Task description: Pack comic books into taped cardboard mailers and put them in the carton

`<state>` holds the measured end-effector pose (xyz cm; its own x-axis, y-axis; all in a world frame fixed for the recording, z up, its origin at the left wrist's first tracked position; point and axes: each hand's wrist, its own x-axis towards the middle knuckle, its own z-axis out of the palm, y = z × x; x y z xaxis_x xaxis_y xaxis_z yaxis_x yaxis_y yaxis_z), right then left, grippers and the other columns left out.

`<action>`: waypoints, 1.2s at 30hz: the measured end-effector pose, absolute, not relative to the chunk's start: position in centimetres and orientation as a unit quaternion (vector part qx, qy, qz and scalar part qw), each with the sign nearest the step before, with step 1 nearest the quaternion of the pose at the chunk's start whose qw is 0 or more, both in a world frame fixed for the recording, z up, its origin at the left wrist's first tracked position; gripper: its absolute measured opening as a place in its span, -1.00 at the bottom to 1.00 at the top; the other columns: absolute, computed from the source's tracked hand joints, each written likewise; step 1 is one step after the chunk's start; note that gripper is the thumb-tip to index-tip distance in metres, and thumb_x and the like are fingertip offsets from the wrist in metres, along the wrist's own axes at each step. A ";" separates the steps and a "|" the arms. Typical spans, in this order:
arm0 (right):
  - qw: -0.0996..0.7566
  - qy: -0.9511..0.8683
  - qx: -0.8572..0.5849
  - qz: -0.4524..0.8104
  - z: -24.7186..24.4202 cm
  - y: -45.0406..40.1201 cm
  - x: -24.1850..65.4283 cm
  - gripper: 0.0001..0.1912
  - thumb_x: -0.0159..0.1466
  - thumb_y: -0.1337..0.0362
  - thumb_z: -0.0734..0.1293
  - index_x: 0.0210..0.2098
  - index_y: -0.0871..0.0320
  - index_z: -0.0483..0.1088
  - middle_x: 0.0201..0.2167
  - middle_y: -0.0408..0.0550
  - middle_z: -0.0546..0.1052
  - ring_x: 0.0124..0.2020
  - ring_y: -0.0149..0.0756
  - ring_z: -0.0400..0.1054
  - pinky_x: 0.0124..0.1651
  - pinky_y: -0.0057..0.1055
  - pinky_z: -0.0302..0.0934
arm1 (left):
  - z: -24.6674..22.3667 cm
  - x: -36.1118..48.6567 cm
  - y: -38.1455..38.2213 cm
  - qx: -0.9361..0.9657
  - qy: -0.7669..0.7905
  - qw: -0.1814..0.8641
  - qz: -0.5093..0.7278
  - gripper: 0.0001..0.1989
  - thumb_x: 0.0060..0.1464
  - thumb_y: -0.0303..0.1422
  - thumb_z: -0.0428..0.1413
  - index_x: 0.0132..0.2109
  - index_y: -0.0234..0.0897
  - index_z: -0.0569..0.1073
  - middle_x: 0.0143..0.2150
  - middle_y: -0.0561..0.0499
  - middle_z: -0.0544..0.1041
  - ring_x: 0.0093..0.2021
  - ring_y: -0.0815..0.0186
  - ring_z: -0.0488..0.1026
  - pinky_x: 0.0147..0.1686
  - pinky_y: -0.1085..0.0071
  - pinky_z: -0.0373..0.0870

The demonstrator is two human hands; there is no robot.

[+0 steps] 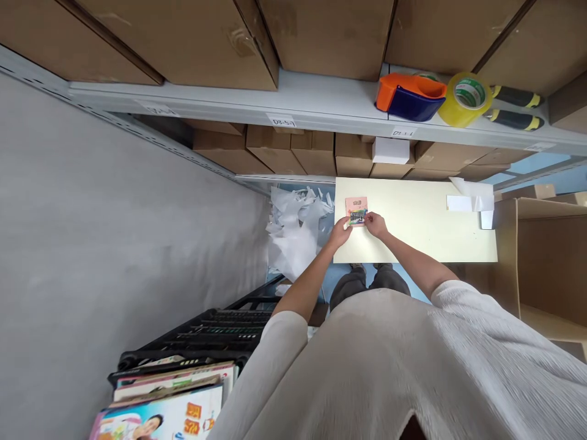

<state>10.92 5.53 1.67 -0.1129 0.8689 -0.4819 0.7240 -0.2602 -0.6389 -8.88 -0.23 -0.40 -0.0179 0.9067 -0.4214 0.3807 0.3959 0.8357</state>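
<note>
A small pink booklet-like item (356,203) with a dark picture panel lies at the left end of a cream-coloured tabletop (413,238). At its lower left corner, my left hand (340,231) grips the edge, thumb on top. My right hand (376,225) has its fingers pinched together at the lower right edge of the same item. Whether the item is a booklet or a flat packet cannot be made out. At the table's right end lie white paper sheets (463,203) and a phone-like slab (487,220).
Torn white paper (293,226) is heaped left of the table. Above, a metal shelf (321,101) carries cardboard boxes, an orange-blue tape dispenser (410,96), yellow tape (465,99) and black-yellow handled tools (516,107). A black crate (202,330) with books stands lower left; an open carton (550,256) right.
</note>
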 end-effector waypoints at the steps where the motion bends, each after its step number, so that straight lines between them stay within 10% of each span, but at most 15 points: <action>1: 0.077 -0.625 -0.652 0.422 1.7 5.3 11.1 -0.69 0.35 0.37 0.23 -0.04 0.12 0.58 -0.02 0.02 0.67 -0.03 -0.16 0.55 0.13 -0.26 0.44 | -0.3 -9.1 -0.7 0.534 0.654 0.482 0.234 -0.47 0.31 -0.44 0.13 0.39 -0.23 0.49 0.45 -0.16 0.48 0.48 0.08 0.39 0.52 0.10 0.28; 11: -0.057 -0.821 -0.508 0.254 3.8 0.4 14.2 -0.45 0.42 0.32 0.21 0.37 0.23 0.41 0.57 0.21 0.22 0.49 0.15 0.17 0.43 0.07 0.18 | 2.6 -9.3 -3.5 0.755 0.568 0.328 0.018 -0.39 0.36 -0.47 -0.04 0.50 -0.27 0.35 0.61 -0.16 0.25 0.59 0.06 0.18 0.57 0.04 0.14; 23: -0.210 -0.829 -0.465 0.228 5.3 2.6 11.8 -0.10 0.42 0.27 0.17 0.67 0.27 -0.18 0.69 0.15 -0.19 0.67 0.15 -0.24 0.55 0.13 -0.16 | 3.4 -9.6 -1.0 0.719 0.612 0.321 -0.069 -0.23 0.36 -0.42 -0.05 0.65 -0.10 0.07 0.70 -0.02 0.01 0.68 -0.09 -0.09 0.59 -0.33 -0.28; 36: -0.213 -0.801 -0.488 0.273 3.7 6.8 10.2 -0.02 0.39 0.20 0.21 0.69 0.09 -0.29 0.70 0.01 -0.20 0.67 0.18 -0.26 0.59 0.24 -0.22 | 2.7 -10.4 3.0 0.667 0.661 0.340 -0.053 -0.14 0.32 -0.38 0.01 0.67 0.03 -0.03 0.71 0.05 -0.03 0.68 -0.12 -0.11 0.59 -0.35 -0.31</action>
